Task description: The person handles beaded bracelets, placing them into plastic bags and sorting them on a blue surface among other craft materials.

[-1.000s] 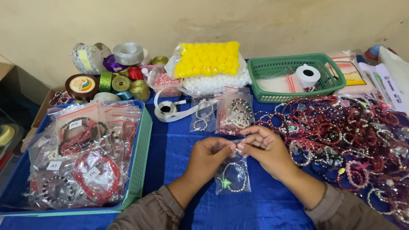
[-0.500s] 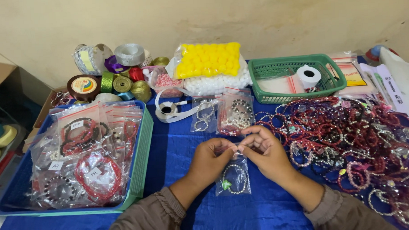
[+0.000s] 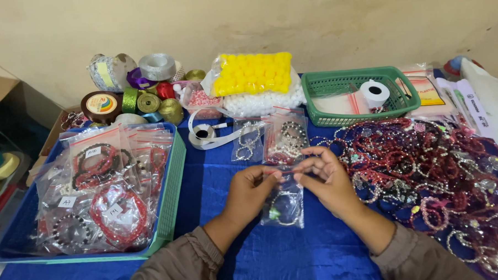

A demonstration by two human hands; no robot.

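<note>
My left hand (image 3: 250, 193) and my right hand (image 3: 326, 178) meet over the blue cloth (image 3: 319, 259), pinching the top edge of a small clear bag (image 3: 283, 206) between fingers and thumbs. The bag hangs below my fingers and holds a beaded bracelet with a green bead. Two more clear bags of bracelets (image 3: 285, 137) lie just beyond my hands. A large heap of loose red and clear beaded bracelets (image 3: 426, 167) spreads to the right of my right hand.
A blue tray (image 3: 170, 187) at the left holds several bagged red and dark bracelets. At the back stand ribbon spools (image 3: 148, 102), a bag of yellow balls (image 3: 253, 73) and a green basket (image 3: 335, 87) with a tape roll (image 3: 375, 91). A white ribbon (image 3: 204, 135) lies loose.
My hands have stayed together at the bag's top edge, shifting only slightly; the bag still hangs below them.
</note>
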